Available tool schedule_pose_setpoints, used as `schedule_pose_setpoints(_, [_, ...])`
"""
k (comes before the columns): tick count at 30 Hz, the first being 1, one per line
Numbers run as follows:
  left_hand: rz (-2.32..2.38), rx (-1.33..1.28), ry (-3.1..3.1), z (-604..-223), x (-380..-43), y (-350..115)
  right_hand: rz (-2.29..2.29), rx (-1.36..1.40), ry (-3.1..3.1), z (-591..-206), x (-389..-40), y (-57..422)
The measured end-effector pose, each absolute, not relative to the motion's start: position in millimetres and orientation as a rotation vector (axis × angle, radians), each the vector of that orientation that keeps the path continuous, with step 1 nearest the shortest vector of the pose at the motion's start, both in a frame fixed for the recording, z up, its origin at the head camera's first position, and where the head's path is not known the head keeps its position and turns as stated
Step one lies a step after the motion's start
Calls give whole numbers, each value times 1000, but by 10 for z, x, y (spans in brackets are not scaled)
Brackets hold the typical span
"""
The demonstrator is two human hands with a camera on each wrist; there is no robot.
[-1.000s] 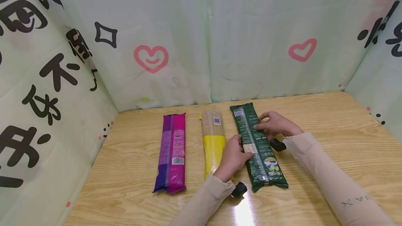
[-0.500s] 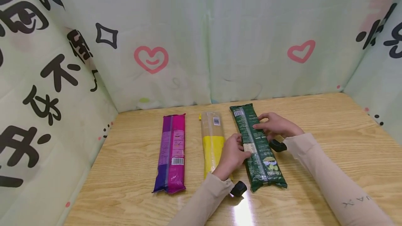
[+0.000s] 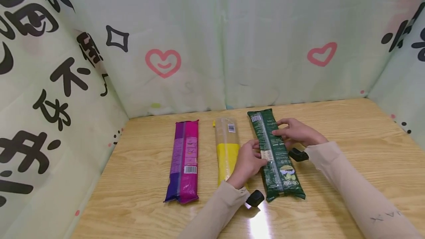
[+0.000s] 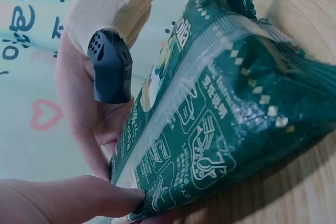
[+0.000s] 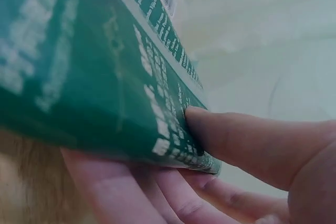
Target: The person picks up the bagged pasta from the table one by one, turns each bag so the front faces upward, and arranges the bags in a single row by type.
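Observation:
A long dark green plastic food packet [image 3: 277,158], marked Olivoila, lies slightly slanted on the wooden table in the head view. My left hand [image 3: 248,161] grips its left edge near the middle, thumb on top. Farther up, my right hand [image 3: 297,134] holds the right edge. The right wrist view shows the right thumb [image 5: 247,137] on the printed face and the other fingers curled beneath. In the left wrist view, the packet [image 4: 231,108] has its underside hidden, and the left thumb [image 4: 79,196] presses its face.
Left of the green packet lies a clear and yellow packet [image 3: 227,156], partly covered by the left hand. Farther left is a purple and pink packet [image 3: 186,161]. A printed cloth backdrop [image 3: 225,40] rises behind the table [image 3: 132,202] and along both sides.
The head view has shifted a little. Both hands keep their hold on the green packet, which stays almost in place.

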State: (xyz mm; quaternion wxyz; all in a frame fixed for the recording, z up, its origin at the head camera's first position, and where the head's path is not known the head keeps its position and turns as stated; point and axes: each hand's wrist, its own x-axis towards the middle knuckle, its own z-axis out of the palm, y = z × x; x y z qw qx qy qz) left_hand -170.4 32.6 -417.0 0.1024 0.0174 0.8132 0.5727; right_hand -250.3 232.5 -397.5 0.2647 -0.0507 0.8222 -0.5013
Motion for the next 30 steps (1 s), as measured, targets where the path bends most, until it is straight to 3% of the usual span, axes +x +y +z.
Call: schedule_pose_setpoints(30, [1744, 85, 2389, -3881, -1642, 320, -1353, -173, 2325, -3615, -2415, 2274])
